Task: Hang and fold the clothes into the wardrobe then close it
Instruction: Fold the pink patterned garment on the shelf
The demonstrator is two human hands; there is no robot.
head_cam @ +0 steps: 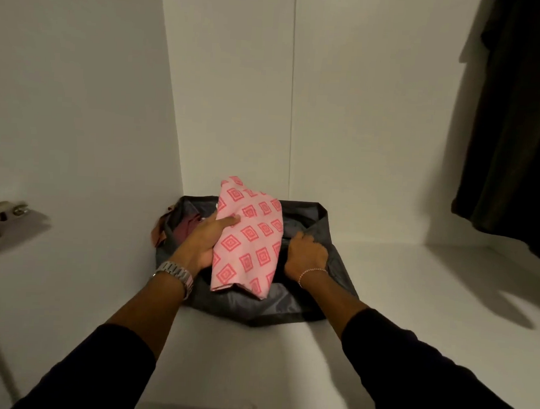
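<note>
Two dark sleeves [94, 364] are seen nearest the camera, reaching forward over the white wardrobe shelf [415, 292]. A grey fabric storage bag [303, 307] is set on that shelf, against the left inner wall, and serves as the landmark here. A folded pink cloth with a red diamond pattern [248, 234] is laid across the open top of the bag, its far end raised above the bag's rear rim. The cloth is gripped along its left edge by the left hand [205, 240], with the fingers curled onto the patterned surface; a metal watch [177, 274] is worn on that wrist. The bag's right rim is clutched by the right hand [305, 255], fingers curled over the fabric, and a thin bracelet [312, 274] is worn at the wrist. A maroon garment [186, 227] is seen inside the bag, left of the cloth. A dark garment [517, 124] is hung well to the right of the bag. A metal hinge [1, 211] is fixed far to the bag's left.
</note>
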